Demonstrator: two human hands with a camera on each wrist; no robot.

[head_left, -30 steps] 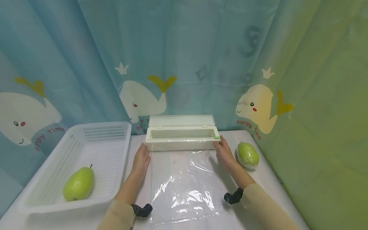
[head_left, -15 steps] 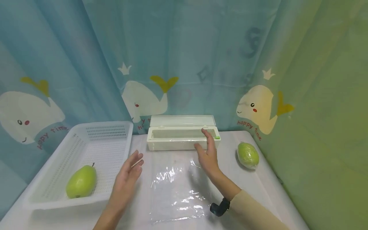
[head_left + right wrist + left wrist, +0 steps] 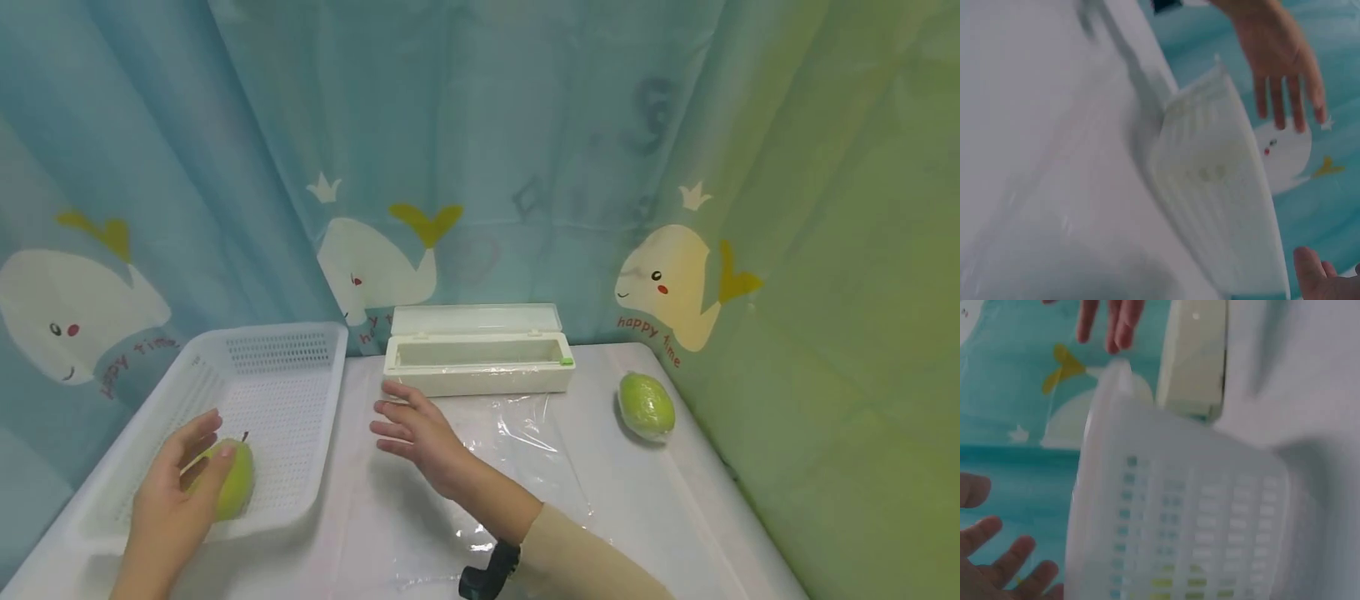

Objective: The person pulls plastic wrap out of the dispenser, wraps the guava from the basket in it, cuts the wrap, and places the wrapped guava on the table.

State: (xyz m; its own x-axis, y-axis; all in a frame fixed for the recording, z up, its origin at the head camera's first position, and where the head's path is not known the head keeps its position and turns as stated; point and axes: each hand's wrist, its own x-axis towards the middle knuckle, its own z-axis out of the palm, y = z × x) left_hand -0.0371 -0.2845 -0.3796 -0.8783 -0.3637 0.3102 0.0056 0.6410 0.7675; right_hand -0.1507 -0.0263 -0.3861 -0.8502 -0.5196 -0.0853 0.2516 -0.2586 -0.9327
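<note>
My left hand (image 3: 176, 492) hovers over the near end of a white slatted basket (image 3: 326, 450), fingers spread and bent a little. It partly hides a green pear (image 3: 238, 481) that lies in the basket, stem up. In the right wrist view the same left hand (image 3: 1279, 62) shows above the basket rim with its fingers extended. My right hand (image 3: 423, 437) hangs in the air with fingers apart and nothing in them. Beneath it, a sheet of cling film (image 3: 525, 442) lies spread on the table, running out from a white cling film dispenser (image 3: 480, 382).
The dispenser's hinged lid (image 3: 476, 318) stands raised at the back, and a green cutter slide (image 3: 567, 362) sits at its right end. A green fruit wrapped in film (image 3: 647, 406) rests on the table's right side. Printed curtains (image 3: 510, 150) close off the back and right.
My hands have left the two ends of the dispenser. The left has gone left to above the pear in the basket; the right has swung left over the film.
</note>
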